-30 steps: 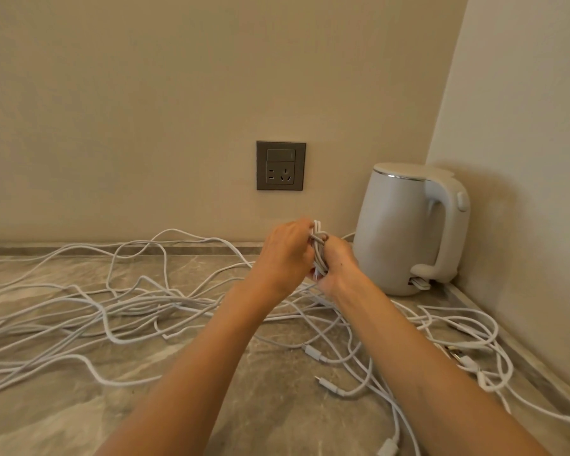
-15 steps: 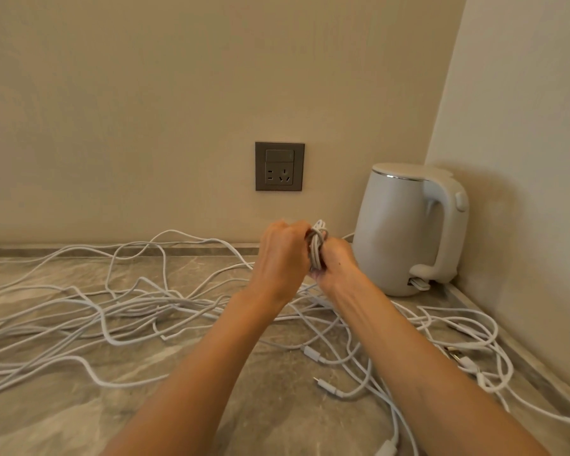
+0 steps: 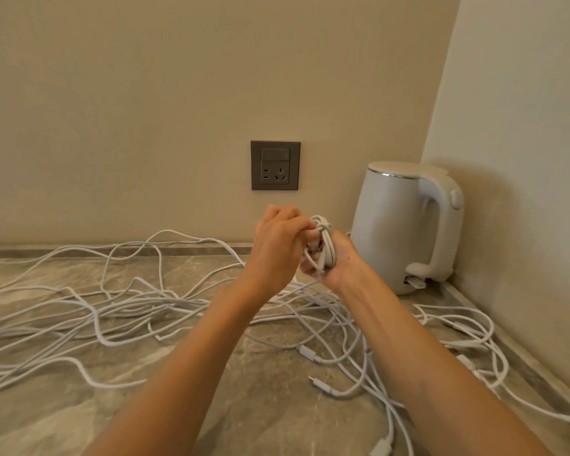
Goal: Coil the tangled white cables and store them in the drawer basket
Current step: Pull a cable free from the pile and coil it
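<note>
A small coil of white cable (image 3: pixel 324 246) is wound around my right hand (image 3: pixel 341 261), which is closed on it, raised above the counter. My left hand (image 3: pixel 278 248) presses against the coil from the left, its fingertips pinching a strand at the coil's top. A wide tangle of loose white cables (image 3: pixel 112 307) sprawls over the grey marbled countertop (image 3: pixel 260 406) from the left edge to the right wall, with several plug ends (image 3: pixel 323 386) lying below my arms. No drawer basket is in view.
A white electric kettle (image 3: pixel 405 225) stands in the back right corner, close to my right hand. A grey wall socket (image 3: pixel 275 165) sits on the beige wall behind my hands. Walls close the counter at the back and right.
My hands have shifted a little right. The left hand has turned over the top of the coil, and the loops sit more plainly around the right hand.
</note>
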